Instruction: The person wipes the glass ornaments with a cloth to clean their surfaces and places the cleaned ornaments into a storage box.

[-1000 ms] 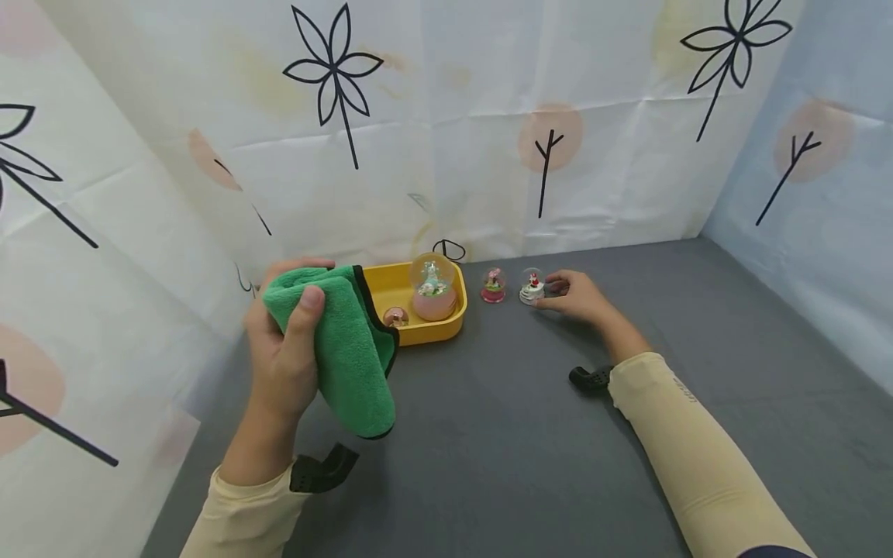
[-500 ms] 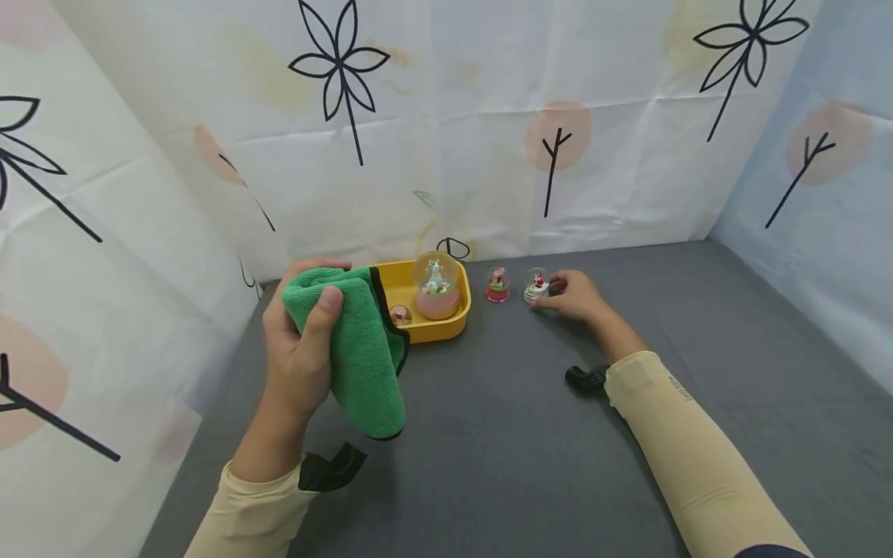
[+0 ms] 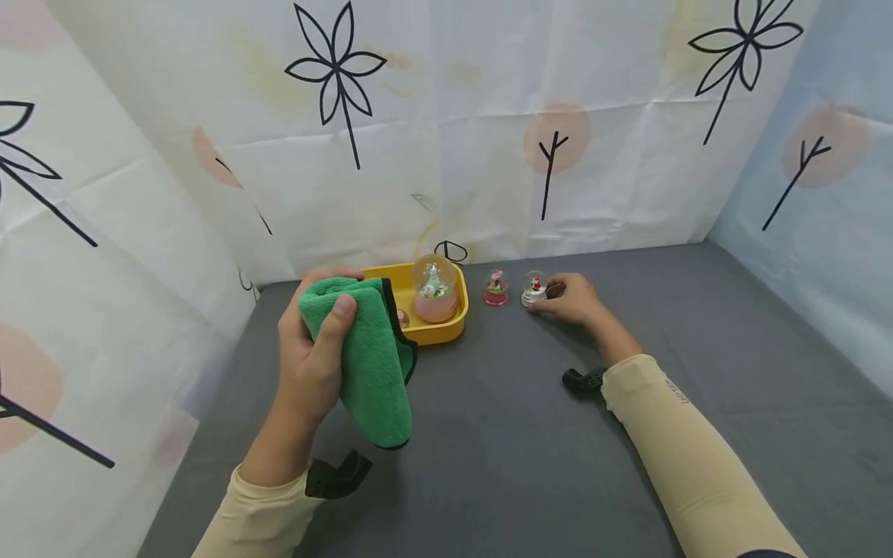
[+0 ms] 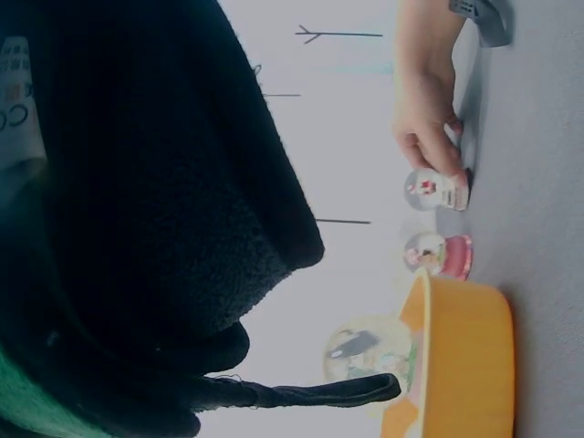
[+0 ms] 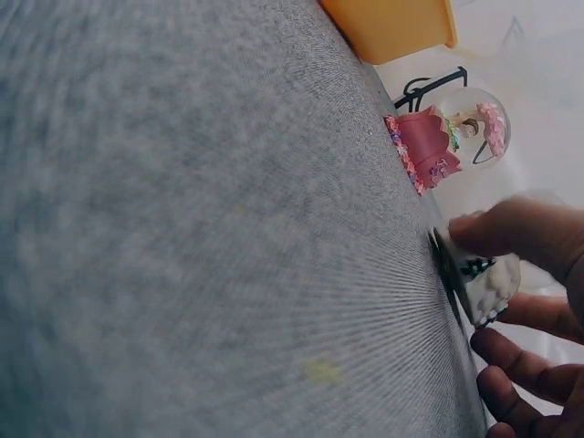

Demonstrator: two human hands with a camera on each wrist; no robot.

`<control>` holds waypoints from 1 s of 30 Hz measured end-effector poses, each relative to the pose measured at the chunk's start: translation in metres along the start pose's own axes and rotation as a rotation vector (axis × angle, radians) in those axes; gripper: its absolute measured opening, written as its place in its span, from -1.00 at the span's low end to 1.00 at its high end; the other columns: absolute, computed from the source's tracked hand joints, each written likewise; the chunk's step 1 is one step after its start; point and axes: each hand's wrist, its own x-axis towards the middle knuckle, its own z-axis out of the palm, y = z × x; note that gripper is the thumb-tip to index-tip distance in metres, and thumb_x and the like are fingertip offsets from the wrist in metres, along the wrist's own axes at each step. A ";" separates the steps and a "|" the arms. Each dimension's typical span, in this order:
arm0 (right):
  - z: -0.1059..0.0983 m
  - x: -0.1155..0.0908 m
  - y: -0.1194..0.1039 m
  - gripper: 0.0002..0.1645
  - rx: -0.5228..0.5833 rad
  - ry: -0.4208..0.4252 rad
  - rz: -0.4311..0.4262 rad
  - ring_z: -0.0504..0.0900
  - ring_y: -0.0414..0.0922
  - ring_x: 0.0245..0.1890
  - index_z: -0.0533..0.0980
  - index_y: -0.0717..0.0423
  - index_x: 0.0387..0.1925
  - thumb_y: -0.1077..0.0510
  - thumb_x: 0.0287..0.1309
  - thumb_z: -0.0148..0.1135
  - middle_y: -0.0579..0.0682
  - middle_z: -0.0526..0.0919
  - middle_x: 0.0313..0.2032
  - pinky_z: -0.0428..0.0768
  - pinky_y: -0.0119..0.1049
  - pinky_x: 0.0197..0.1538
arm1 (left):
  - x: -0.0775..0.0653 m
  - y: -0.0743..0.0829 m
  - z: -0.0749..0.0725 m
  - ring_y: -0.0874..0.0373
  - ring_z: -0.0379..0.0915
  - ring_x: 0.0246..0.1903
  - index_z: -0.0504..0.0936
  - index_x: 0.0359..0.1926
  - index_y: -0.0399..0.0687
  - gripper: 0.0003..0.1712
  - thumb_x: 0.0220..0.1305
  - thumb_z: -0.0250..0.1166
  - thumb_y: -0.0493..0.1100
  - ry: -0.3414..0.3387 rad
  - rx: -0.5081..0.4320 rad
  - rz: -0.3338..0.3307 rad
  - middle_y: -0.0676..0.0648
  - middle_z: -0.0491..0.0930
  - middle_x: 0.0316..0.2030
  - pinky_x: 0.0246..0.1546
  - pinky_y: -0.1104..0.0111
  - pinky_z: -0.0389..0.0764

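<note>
A folded green cloth (image 3: 363,364) with black edging is gripped in my left hand (image 3: 310,368), thumb on top, held up in front of the tray's left part. At the back of the table my right hand (image 3: 574,301) pinches the white base of a small snow globe (image 3: 533,291) with a red figure inside. In the right wrist view, thumb and fingers lie on opposite sides of that white base (image 5: 493,287), low at the table surface. A pink-based snow globe (image 3: 495,289) stands just to its left, untouched.
A yellow tray (image 3: 441,334) sits left of the small globes, near the back wall. Inside are a larger pink-based snow globe (image 3: 436,298) and a small pinkish item (image 3: 403,318), partly hidden by the cloth. Patterned fabric walls (image 3: 453,178) enclose the grey tabletop (image 3: 502,434).
My left hand has shifted right and slightly down with the green cloth, covering more of the tray. My right hand stays at the white-based snow globe, which shows little movement.
</note>
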 end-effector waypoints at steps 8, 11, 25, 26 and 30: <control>0.000 -0.005 -0.017 -0.46 0.163 -0.020 0.032 0.67 0.09 0.00 0.65 0.27 0.14 -0.02 0.29 0.46 0.29 0.69 0.12 0.68 -0.11 -0.06 | -0.013 -0.015 0.004 0.21 0.56 -0.33 0.59 0.13 -0.37 -0.68 0.57 0.11 -0.22 -0.015 -0.026 -0.107 -0.03 0.65 -0.13 -0.31 0.44 0.64; -0.002 -0.009 -0.031 -0.47 0.282 -0.055 0.040 0.73 -0.02 -0.04 0.62 0.23 0.19 -0.01 0.33 0.45 0.21 0.71 0.12 0.75 -0.06 0.02 | -0.018 -0.021 0.008 0.21 0.56 -0.34 0.59 0.14 -0.35 -0.68 0.59 0.09 -0.21 -0.016 -0.031 -0.170 -0.02 0.63 -0.14 -0.34 0.43 0.64; -0.014 -0.082 -0.116 -0.54 0.517 -0.049 -0.275 0.81 -0.15 -0.13 0.62 0.24 0.11 0.31 0.18 0.53 0.07 0.68 0.06 0.79 -0.26 -0.07 | -0.048 -0.041 0.017 0.23 0.55 -0.35 0.59 -0.08 -0.08 -0.70 0.69 0.04 0.00 0.037 -0.128 -0.481 0.01 0.66 -0.17 -0.23 0.45 0.64; -0.010 -0.091 -0.119 -0.55 0.506 -0.050 -0.315 0.80 -0.13 -0.13 0.63 0.23 0.10 0.32 0.17 0.53 0.09 0.69 0.05 0.79 -0.28 -0.09 | -0.051 -0.041 0.018 0.23 0.55 -0.32 0.59 -0.06 -0.07 -0.69 0.70 0.03 0.02 0.040 -0.129 -0.499 0.02 0.65 -0.15 -0.20 0.44 0.63; 0.005 -0.123 -0.130 -0.53 0.443 -0.072 -0.459 0.79 -0.09 -0.15 0.65 0.16 0.06 0.34 0.09 0.57 0.11 0.72 -0.02 0.80 -0.21 -0.06 | -0.062 -0.044 0.022 0.22 0.51 -0.39 0.59 0.02 -0.08 -0.66 0.69 0.02 0.05 0.067 -0.106 -0.565 0.06 0.53 -0.34 -0.21 0.41 0.60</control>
